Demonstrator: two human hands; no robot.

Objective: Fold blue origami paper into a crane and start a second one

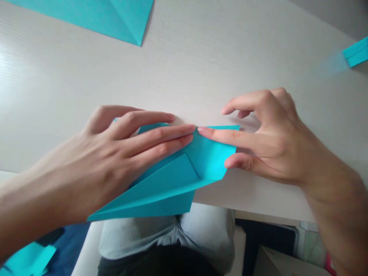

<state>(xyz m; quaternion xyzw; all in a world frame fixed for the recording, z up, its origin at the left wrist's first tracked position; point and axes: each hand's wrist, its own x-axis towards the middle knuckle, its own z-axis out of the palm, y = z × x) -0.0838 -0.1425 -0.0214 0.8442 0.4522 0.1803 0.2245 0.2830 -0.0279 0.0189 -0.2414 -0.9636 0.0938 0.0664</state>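
Observation:
A folded sheet of turquoise paper lies at the front edge of the table, its lower flaps jutting past the edge above my lap. My left hand rests flat across its upper left part, fingers stretched to the right. With its index fingertip, my right hand touches the paper near the top fold, close to my left fingertips. The right thumb lies by the paper's right edge, and the other right fingers are bent and raised off it. Part of the sheet is hidden beneath my left hand.
Another turquoise sheet with a crease lies at the table's far left. A narrow folded turquoise piece is at the right edge of view. Below the white table, more turquoise paper sits at lower left, and a box stands at lower right.

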